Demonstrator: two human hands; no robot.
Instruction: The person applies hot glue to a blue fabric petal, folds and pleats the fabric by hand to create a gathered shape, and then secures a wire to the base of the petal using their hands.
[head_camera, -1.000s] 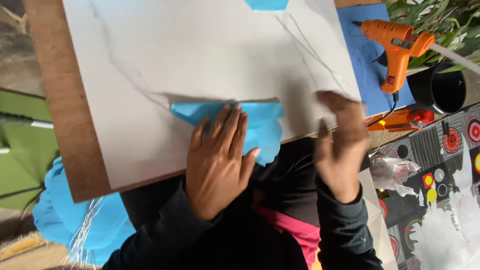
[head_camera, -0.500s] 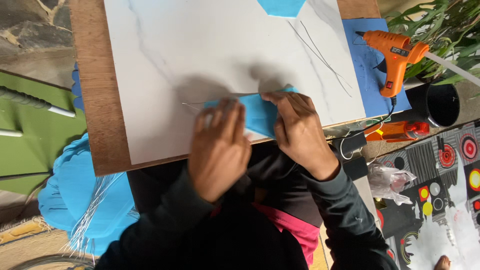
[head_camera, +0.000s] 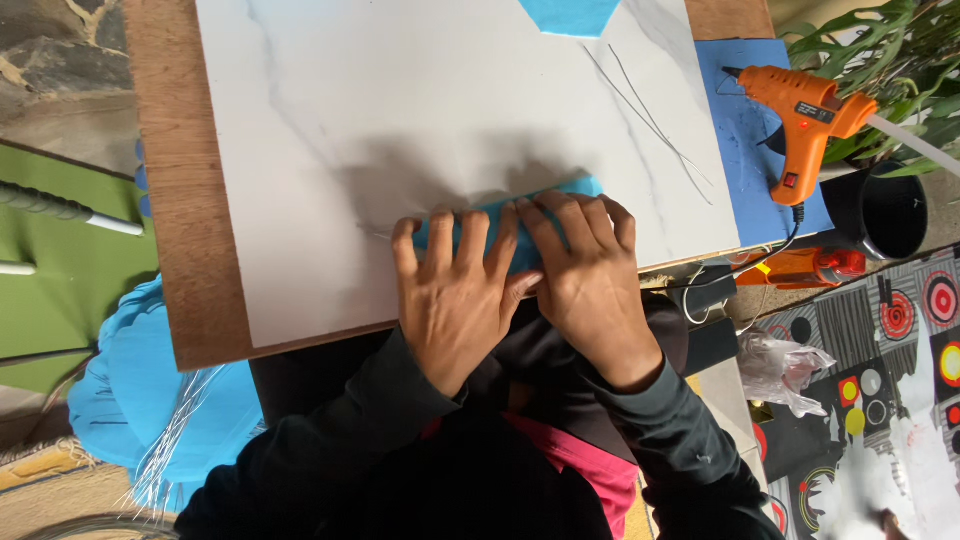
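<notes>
Both hands flat on a blue foam piece (head_camera: 500, 235) at the near edge of a white marbled board (head_camera: 400, 130), itself resting on a brown wooden tabletop (head_camera: 175, 200). Left hand (head_camera: 460, 295) with fingers spread and pressed down, gripping nothing; right hand (head_camera: 590, 280) just beside it, touching, fingers extended over the foam likewise. Orange glue gun (head_camera: 805, 115) lying well apart on a blue sheet (head_camera: 745, 150), with thin wires (head_camera: 645, 120) between

blue foam piece (head_camera: 560, 192) | flat on white board | mostly hidden under fingers
</notes>
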